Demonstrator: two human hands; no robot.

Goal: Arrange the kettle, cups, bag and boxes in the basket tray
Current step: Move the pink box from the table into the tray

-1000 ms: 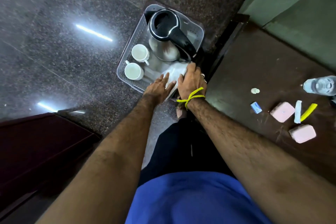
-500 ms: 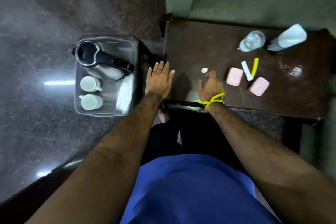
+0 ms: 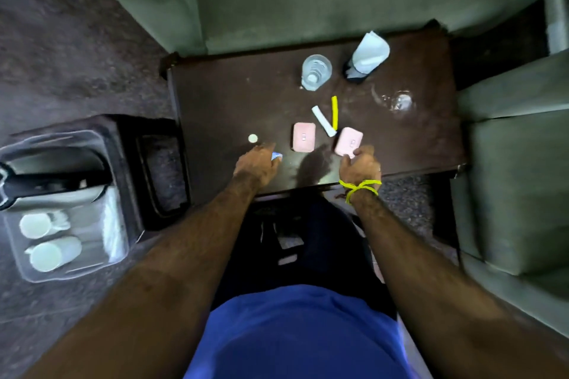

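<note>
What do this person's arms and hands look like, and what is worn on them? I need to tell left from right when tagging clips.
Both forearms are bare, with no sleeves or gloves. The right hand has a bright yellow thread knotted around its wrist and what seems a thin ring on one finger. The left hand and its wrist carry nothing.

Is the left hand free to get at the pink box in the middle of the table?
Probably yes. The left hand is at a small blue packet, with only bare table between it and the middle pink box; nothing lies on top of that box.
</note>
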